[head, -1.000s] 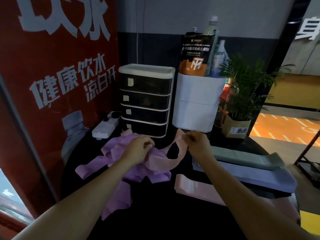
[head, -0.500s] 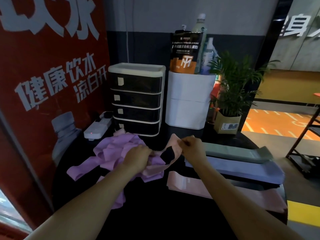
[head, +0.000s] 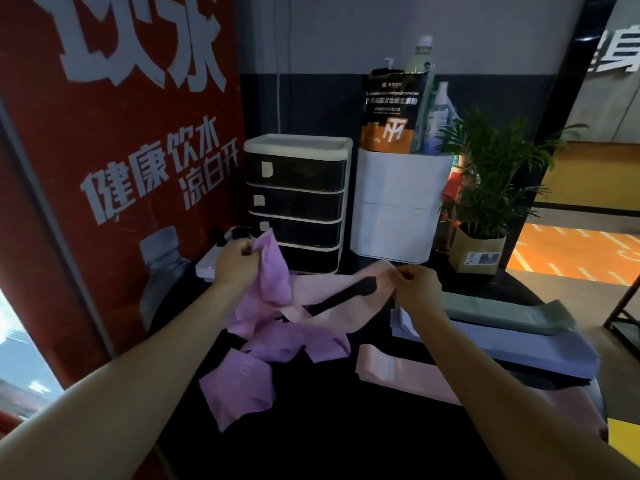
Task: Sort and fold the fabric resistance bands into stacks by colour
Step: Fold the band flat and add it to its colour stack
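Left hand (head: 235,263): raised over the far left of the black table (head: 346,438), fingers curled round an end of a purple band (head: 273,271) that hangs down into the heap.

Right hand (head: 414,289): held at centre, thumb and fingers pinching one end of a light pink band (head: 332,306), which runs leftward and sags into the heap.

Purple heap (head: 277,344): tangled purple bands, loose, on the table between the forearms; one strip trails toward the near left.

Pink stack (head: 391,367): folded flat, near right, just beside the right forearm.

Lavender stack (head: 519,348): folded flat, right, beyond the pink one.

Green stack (head: 502,311): folded flat, farthest of the three on the right.

Drawer unit (head: 296,202): four dark drawers, far centre.

White bin (head: 398,209): right of the drawers, holding a pouch and bottles.

Potted plant (head: 485,188): far right.

Red poster (head: 114,133): left wall.
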`<state>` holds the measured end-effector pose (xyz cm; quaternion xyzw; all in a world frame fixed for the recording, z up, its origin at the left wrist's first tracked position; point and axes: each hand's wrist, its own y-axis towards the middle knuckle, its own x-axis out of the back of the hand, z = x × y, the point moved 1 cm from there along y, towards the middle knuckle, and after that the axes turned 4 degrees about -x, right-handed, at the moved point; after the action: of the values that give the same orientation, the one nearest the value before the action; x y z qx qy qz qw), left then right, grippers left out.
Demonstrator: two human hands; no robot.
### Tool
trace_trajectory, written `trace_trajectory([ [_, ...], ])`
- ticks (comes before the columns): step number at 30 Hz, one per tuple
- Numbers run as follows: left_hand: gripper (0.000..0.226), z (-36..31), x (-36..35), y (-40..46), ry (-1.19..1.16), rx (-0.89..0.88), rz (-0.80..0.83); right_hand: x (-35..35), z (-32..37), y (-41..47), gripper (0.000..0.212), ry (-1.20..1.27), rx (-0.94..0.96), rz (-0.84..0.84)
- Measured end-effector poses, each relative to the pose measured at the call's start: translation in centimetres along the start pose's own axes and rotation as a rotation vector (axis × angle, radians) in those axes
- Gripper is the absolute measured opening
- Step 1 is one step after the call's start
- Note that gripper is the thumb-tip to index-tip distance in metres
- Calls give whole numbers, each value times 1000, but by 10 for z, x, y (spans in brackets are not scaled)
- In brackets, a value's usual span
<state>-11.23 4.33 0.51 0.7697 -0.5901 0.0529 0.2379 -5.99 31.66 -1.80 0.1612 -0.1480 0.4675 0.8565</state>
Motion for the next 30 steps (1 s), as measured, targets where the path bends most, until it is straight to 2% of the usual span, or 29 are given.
trace_trajectory([
  [4, 18, 7, 7, 7, 66, 94, -112, 7, -1, 1, 29, -9, -23, -36],
  [8, 32, 9, 6, 9, 82, 230, -170, 18, -4, 2, 21, -74, -49, -97],
  [12, 29, 11, 9, 9, 75, 272, -213, 27, -14, 5, 19, -117, -102, -144],
  [16, 27, 13, 6, 14, 166, 277, -110, 25, -14, 2, 20, -145, -104, -121],
  [18, 20, 18, 2, 14, 263, 322, 26, 20, -12, -1, 18, -116, -68, -55],
  [20, 23, 25, 2, 11, 365, 363, 59, 14, -9, -6, 13, -74, -22, 14],
  [22, 35, 30, 1, 6, 374, 239, 20, 8, -6, -9, 15, -71, 21, 49],
  [25, 15, 26, -13, -5, 357, -125, 18, 0, -4, -10, 18, -83, 50, 53],
  [26, 16, 23, -21, -10, 357, -205, 54, -2, -4, -10, 18, -97, 59, 53],
  [30, 54, 20, -49, -31, 565, -319, 306, -13, -3, -12, 18, -177, 127, 45],
])
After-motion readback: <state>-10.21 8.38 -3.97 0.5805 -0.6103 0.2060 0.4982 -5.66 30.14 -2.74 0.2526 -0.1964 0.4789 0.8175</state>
